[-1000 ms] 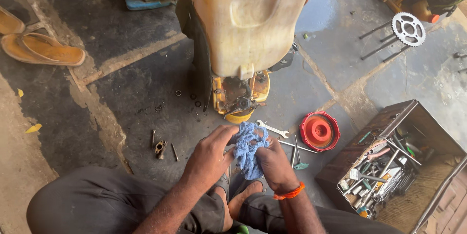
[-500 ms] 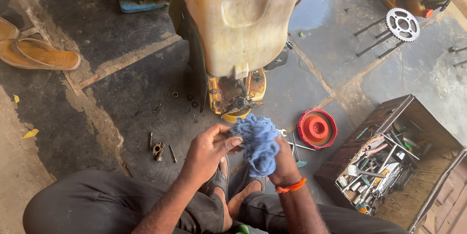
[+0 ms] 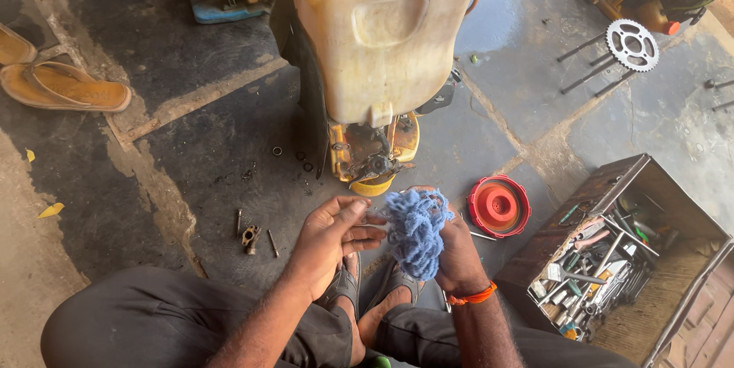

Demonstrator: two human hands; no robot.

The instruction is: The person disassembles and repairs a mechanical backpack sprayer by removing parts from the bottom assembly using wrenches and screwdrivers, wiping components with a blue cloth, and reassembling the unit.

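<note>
Rag: I saw 1 blue rag [image 3: 417, 232], bunched, above my feet, low centre of floor [image 3: 191, 154].
R hand [image 3: 457, 249]: clamped on rag.
L hand [image 3: 330, 238]: open, fingertips touching rag's left side.
Tank: 1 yellowish tank [image 3: 382, 31] just ahead.
Red lid [image 3: 498, 206]: 1, right of rag.
Toolbox [image 3: 612, 261]: 1, floor's lower right corner.
Sprocket [image 3: 632, 44]: 1, upper right.
Sandals [image 3: 65, 85]: 2, left edge.

The bunched blue knitted rag [image 3: 417, 232] covers the right hand's [image 3: 457, 257] palm and fingers. The big cream plastic tank [image 3: 386, 31] is cut off by the top edge, hiding the machine behind. Tools in the open rusty metal toolbox [image 3: 692, 261] are too jumbled to name singly
</note>
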